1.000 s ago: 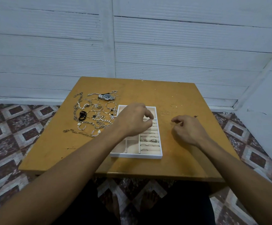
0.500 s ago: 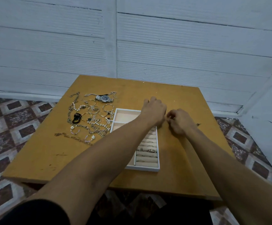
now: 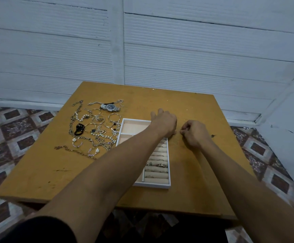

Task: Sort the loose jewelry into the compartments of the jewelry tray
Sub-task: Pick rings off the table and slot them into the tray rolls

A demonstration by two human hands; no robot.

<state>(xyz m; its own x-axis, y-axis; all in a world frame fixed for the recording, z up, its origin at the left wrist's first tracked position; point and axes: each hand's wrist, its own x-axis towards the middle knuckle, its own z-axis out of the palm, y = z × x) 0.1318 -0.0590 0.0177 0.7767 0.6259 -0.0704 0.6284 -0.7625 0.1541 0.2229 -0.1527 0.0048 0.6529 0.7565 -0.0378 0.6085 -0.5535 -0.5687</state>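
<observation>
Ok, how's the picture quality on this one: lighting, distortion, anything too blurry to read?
Head view: the light is dim, bluish and even, with no glare or hard shadows. The wide-angle lens bends the wall boards and splays the table edges. The watch and the rings in the tray read clearly. Whatever lies between the left hand and the right hand is too small to make out.

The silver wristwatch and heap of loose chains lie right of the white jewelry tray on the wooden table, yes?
No. The head view shows the silver wristwatch and chain heap left of the white jewelry tray, on the wooden table.
</observation>
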